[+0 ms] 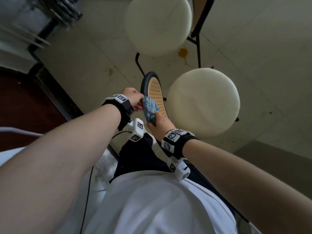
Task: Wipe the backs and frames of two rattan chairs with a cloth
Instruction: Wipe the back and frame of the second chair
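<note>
No containers are seen. Near chair's rattan back is seen edge-on from above, oval woven panel inside a dark frame, with its cream round seat just to the right. A second cream seat of the far chair is seen further up, with black legs beside it. A blue-and-white cloth is draped over the lower edge of the back's frame. The left hand is curled on the frame's outer edge, fingers closed round the rim and touching the cloth's upper corner; exactly how much cloth is pinched cannot be told. The right hand is held under the cloth, fingers wrapped round its lower end and pressed against the frame. Marker-tagged wrist bands are worn on both wrists. A stained pale floor lies below; a white shirt fills the bottom of view
</note>
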Available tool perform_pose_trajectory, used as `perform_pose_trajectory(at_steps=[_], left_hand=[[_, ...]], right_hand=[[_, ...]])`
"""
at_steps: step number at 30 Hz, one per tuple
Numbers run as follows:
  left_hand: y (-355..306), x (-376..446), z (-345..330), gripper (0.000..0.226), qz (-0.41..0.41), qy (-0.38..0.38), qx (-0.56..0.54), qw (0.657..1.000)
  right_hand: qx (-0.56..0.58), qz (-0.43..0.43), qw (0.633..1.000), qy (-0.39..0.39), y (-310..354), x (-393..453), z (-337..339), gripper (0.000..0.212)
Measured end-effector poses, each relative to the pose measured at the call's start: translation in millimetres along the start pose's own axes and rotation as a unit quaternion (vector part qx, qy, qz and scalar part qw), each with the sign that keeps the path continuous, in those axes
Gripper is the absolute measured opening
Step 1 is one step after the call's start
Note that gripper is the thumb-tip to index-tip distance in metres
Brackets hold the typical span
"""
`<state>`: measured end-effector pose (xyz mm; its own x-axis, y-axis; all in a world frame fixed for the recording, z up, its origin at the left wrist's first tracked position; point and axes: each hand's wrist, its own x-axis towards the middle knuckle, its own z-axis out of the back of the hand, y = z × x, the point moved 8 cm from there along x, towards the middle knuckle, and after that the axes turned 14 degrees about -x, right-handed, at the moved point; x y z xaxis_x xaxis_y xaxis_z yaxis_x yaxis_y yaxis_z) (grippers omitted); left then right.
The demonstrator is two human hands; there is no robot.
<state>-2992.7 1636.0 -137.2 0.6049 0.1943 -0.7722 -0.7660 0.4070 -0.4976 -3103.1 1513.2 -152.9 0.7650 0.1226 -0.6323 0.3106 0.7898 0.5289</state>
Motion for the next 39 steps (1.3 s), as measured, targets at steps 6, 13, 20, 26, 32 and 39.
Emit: perform_pose_trajectory(at_steps=[6,13,20,26,32,39], left_hand=[[-28,47,-1,0.016,0.015,0.141,0.042,0.989],[-46,77,10,0.016,0.068,0.230,-0.023,0.971],[-41,91,15,0.019,0.020,0.270,0.075,0.960],[-32,110,8,0.023,-0.002,0.276,0.104,0.955],[-18,132,9,0.032,-0.005,0.280,0.111,0.954],[-19,156,8,0.037,0.000,0.261,0.105,0.960]], right_hand=[[-0.051,-0.042,0.993,-0.102,31,48,32,0.037],[-0.083,-0.126,0.970,-0.193,46,77,60,0.041],[-0.117,-0.157,0.960,-0.200,67,69,72,0.039],[-0.201,-0.080,0.952,-0.215,90,68,65,0.036],[-0.203,-0.086,0.956,-0.192,97,112,74,0.025],[-0.140,-0.172,0.958,-0.184,78,159,103,0.020]])
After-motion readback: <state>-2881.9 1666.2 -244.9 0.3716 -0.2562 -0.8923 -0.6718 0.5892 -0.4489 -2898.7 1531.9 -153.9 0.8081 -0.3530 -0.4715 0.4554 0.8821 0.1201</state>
